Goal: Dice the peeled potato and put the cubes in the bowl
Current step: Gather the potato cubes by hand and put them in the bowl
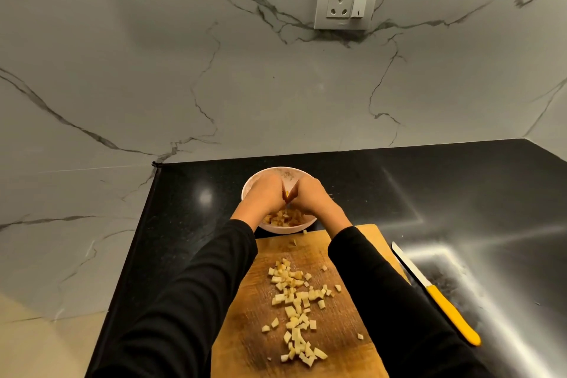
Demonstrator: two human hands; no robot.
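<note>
Both hands, left [266, 193] and right [313, 197], cupped together over the bowl [249, 186], apparently holding potato cubes, while the remaining cubes [296, 310] trail lengthwise down the board [352, 242] behind them, toward the person.

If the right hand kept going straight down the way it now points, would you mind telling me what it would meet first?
Most likely the potato cubes already in the bowl: the right hand sits cupped over the bowl beside the left hand. Its exact height above them is unclear.
</note>
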